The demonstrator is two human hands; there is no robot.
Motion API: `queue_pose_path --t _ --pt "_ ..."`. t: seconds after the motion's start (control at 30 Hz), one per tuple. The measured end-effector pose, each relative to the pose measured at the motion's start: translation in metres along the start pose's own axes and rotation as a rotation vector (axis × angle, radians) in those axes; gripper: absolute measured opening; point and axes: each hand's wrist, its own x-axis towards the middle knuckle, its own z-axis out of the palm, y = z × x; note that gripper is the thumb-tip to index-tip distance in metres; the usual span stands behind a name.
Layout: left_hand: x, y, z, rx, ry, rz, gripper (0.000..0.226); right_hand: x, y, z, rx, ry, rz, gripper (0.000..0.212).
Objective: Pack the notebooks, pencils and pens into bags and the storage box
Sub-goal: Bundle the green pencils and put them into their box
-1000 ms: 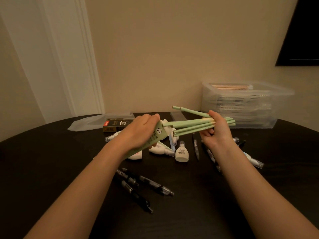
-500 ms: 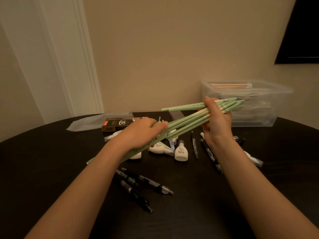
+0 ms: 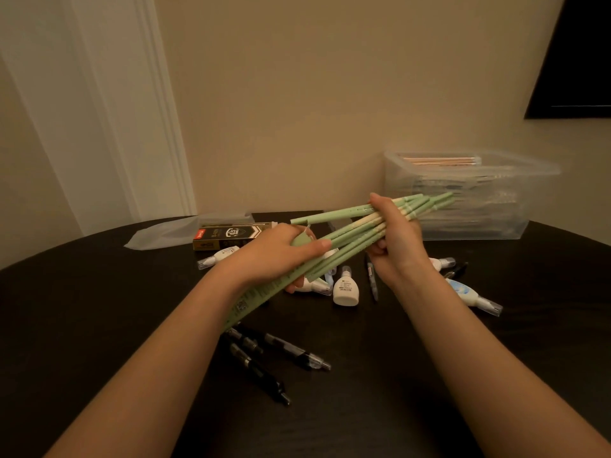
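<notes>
**Green pencils held between both hands, above the tabletop**

- Left hand [image 3: 281, 256]: fingers and thumb curled round the upper end of a green carton [image 3: 246, 305]. The carton slants down and back from the hand, past the wrist, and its lower end is clear of the tabletop [image 3: 99, 309].
- Right hand [image 3: 396, 246]: fingers wrapped round a bundle of green pencils [image 3: 350, 234], gripping them past the midpoint. The far tips stick out beyond the knuckles, toward the storage box [image 3: 479, 209].
- The pencils span the gap between the two hands, rising from left hand to right. Their near ends meet the carton at the left fingertips. How deep they sit inside cannot be told.
- One loose pencil [image 3: 330, 215] runs above the bundle. Its far part is under the right thumb and its near end is free, just above the left hand.
- The storage box is clear plastic and stands beyond the right hand, near the pencil tips but apart from them. Pale pencils [image 3: 439, 160] lie along its top.
- Below the left forearm, black pens [image 3: 297, 353] lie on the tabletop.
- Beneath and between the hands lies a white correction-tape dispenser [image 3: 345, 287]. Another dispenser [image 3: 472, 297] lies to the outer side of the right wrist.
- Beyond the left hand are a black-and-gold refill box [image 3: 231, 234] and, past it, a clear bag [image 3: 165, 233] lying flat.
</notes>
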Motion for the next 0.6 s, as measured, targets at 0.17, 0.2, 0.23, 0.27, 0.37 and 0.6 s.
queue_pose_path --t 0.17,0.2,0.23,0.27,0.37,0.6 --pt "0.000 -0.002 -0.002 -0.006 -0.032 -0.043 0.028 0.007 0.004 -0.005 0.055 -0.003 0.063 0.018" --pt "0.001 -0.003 -0.003 0.006 -0.025 -0.047 0.030 0.009 0.002 -0.007 0.080 0.004 0.069 0.021" --pt "0.000 -0.005 -0.005 0.019 -0.023 -0.050 0.033 0.011 0.001 -0.010 0.105 0.007 0.073 0.023" --pt "0.000 -0.007 -0.007 0.031 -0.028 -0.054 0.036 0.012 -0.001 -0.013 0.125 0.003 0.078 0.024" --pt "0.000 -0.011 -0.008 0.050 -0.056 -0.069 0.034 0.014 -0.002 -0.018 0.133 -0.022 0.109 0.024" --pt "0.002 -0.015 -0.009 -0.024 -0.070 -0.083 0.031 0.012 0.004 -0.016 0.081 -0.111 0.248 0.017"
